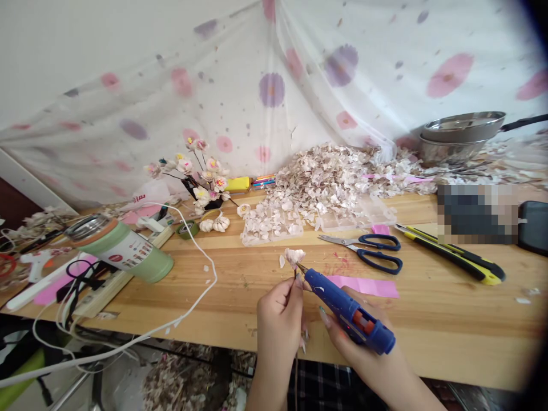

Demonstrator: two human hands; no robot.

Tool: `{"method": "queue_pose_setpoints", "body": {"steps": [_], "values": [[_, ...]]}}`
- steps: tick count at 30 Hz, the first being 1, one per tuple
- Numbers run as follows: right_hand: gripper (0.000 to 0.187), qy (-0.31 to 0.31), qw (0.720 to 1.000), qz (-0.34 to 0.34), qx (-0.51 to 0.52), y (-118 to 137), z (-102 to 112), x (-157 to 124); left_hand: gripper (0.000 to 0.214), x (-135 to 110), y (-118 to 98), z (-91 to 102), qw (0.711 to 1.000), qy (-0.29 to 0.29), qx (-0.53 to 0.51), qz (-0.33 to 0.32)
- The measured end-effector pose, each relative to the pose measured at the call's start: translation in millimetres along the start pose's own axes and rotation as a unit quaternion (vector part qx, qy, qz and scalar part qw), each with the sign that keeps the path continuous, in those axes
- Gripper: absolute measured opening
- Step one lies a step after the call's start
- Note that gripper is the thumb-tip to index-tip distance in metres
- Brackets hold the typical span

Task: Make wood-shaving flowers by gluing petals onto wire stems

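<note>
My left hand (280, 311) pinches the thin stem of a small pale pink artificial flower (294, 257), its head held up above the fingers. In my right hand (363, 342) is a blue hot glue gun (338, 302), fingers wrapped round its body. The glue gun's metal tip touches or almost touches the base of the flower; I cannot tell which. A loose white petal (282, 262) shows just left of the flower head. Beyond my right hand lie a pink paper strip (366, 286) and dark-handled scissors (368, 248), blades partly apart.
A clear compartment tray (274, 231) with petals stands before a large heap of petals (329, 177). At right lies a yellow-black utility knife (454, 254). A green tumbler (128, 251) leans at left near a white cable (209, 285). Finished-looking flowers (208, 171) stand behind.
</note>
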State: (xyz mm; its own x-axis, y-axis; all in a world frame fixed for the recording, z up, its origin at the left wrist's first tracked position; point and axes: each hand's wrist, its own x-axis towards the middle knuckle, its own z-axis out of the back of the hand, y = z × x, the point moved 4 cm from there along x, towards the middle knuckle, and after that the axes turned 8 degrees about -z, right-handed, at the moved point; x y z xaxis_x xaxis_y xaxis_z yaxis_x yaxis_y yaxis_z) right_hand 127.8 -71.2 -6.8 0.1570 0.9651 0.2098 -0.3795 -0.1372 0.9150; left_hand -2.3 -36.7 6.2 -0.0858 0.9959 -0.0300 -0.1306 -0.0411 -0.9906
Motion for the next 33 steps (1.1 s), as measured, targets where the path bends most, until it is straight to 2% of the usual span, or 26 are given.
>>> {"method": "queue_pose_setpoints", "body": {"steps": [12,24,33], "values": [[0.018,0.005,0.999,-0.031,0.022,-5.3,-1.6,0.9,0.049,0.6,0.1,-1.5,1.000,0.011,0.020,0.010],[0.019,0.002,0.999,-0.031,0.023,-7.0,-0.8,0.8,0.039,1.2,1.2,-0.9,1.000,0.017,0.023,0.011],[0.019,-0.005,0.999,-0.034,0.024,-8.0,-0.7,0.3,0.047,0.6,0.9,-2.6,0.999,0.022,0.028,0.021]]}}
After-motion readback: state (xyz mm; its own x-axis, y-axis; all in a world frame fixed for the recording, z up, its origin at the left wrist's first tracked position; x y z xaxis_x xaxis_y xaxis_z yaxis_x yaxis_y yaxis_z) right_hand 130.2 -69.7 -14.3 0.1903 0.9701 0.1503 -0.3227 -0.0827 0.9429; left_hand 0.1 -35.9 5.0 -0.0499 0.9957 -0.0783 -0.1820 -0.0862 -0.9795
